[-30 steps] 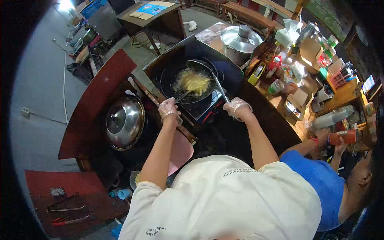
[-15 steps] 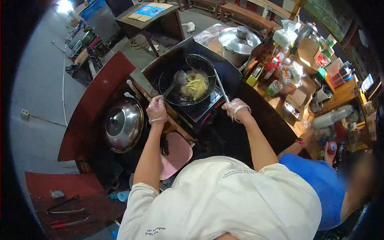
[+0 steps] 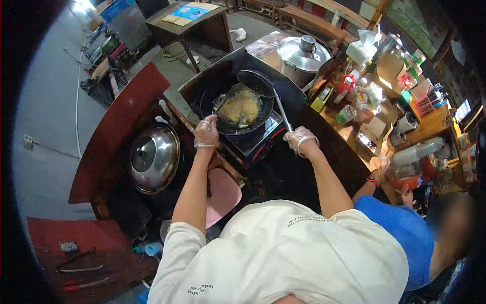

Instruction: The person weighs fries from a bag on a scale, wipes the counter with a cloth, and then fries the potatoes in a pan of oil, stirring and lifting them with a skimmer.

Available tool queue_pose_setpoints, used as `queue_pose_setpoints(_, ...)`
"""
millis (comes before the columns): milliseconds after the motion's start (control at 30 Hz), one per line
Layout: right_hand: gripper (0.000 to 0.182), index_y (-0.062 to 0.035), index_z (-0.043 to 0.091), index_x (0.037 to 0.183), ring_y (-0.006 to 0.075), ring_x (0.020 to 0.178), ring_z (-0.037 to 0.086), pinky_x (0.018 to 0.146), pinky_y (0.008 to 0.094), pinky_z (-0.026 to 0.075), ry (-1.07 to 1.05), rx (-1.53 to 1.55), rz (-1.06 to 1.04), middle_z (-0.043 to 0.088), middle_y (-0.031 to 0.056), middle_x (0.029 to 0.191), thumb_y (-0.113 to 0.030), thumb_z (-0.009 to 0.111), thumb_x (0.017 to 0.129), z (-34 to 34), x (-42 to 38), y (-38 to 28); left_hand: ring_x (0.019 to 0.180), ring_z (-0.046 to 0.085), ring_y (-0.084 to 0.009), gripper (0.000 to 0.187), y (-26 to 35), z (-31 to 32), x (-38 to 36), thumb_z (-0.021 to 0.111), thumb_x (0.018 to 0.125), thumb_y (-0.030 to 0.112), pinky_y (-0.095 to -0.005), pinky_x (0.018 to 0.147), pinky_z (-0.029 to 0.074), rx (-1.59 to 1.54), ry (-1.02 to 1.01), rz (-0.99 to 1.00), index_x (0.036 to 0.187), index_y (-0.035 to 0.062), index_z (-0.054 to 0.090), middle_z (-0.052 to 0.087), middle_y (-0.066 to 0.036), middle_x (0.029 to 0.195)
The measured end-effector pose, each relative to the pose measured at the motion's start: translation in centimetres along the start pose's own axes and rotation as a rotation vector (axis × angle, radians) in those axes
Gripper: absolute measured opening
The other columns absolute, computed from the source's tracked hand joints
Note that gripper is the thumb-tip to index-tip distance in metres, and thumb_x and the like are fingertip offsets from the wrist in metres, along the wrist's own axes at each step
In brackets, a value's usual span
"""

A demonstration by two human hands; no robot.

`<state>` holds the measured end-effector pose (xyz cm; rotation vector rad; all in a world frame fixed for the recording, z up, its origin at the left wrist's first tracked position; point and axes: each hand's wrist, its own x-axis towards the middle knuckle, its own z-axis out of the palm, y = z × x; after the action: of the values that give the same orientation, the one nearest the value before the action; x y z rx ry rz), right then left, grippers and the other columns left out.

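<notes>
A dark wok (image 3: 267, 110) with bubbling oil sits on a gas stove (image 3: 259, 143). Pale yellow pieces of food (image 3: 242, 107) fry in its middle. My left hand (image 3: 206, 133), in a clear plastic glove, is closed on the handle of a ladle (image 3: 221, 105); its head dips in among the food, partly hidden by bubbles. Also gloved, my right hand (image 3: 300, 141) grips the long handle of a strainer (image 3: 256, 82), whose round basket rests tilted at the wok's far right rim.
Left of the stove is a domed steel lid (image 3: 155, 159). A large lidded pot (image 3: 304, 55) stands beyond the wok on the right. Bottles and boxes crowd a wooden counter (image 3: 349, 137). A person in a blue shirt (image 3: 395, 238) works close at my right.
The ladle's head has moved from the left of the food into it, and my left hand has shifted right and slightly up. My right hand and the strainer have barely moved.
</notes>
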<state>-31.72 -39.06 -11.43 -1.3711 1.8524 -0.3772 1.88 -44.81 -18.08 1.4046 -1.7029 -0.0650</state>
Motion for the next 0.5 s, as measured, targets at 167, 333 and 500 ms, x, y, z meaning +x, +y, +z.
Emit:
queue_pose_setpoints(167, 0.036, 0.0000, 0.068, 0.067, 0.0251, 0.062, 0.065, 0.063, 0.0398, 0.050, 0.010, -0.007, -0.031, 0.066, 0.0117, 0.063, -0.034, 0.066, 0.076, 0.6, 1.2, 0.6, 0.081, 0.068, -0.0355, 0.013, -0.6, -2.0, -0.4, 0.061, 0.092, 0.010, -0.0433, 0.072, 0.054, -0.054, 0.124, -0.026, 0.099, 0.0043, 0.070, 0.070, -0.018, 0.089)
queue_pose_setpoints(333, 0.045, 0.0021, 0.069, 0.075, 0.0352, 0.072, 0.067, 0.071, 0.0453, 0.051, 0.046, -0.166, -0.140, 0.069, 0.0195, 0.075, -0.041, 0.059, 0.081, 2.1, 3.5, 1.9, 0.080, 0.067, -0.0370, 0.014, 0.3, -4.8, -0.6, 0.060, 0.092, 0.012, -0.0454, 0.071, 0.054, 0.153, 0.147, -0.055, 0.099, 0.0040, 0.069, 0.069, -0.018, 0.087)
queue_pose_setpoints(500, 0.050, 0.0004, 0.071, 0.088, 0.0410, 0.093, 0.065, 0.083, 0.0489, 0.051, 0.072, -0.362, -0.227, 0.069, 0.0229, 0.098, -0.046, 0.052, 0.085, 2.9, 4.1, 0.6, 0.082, 0.068, -0.0367, 0.020, 2.9, -7.9, 0.0, 0.056, 0.094, 0.019, -0.0464, 0.073, 0.054, 0.230, -0.013, -0.296, 0.102, 0.0057, 0.068, 0.070, -0.019, 0.089)
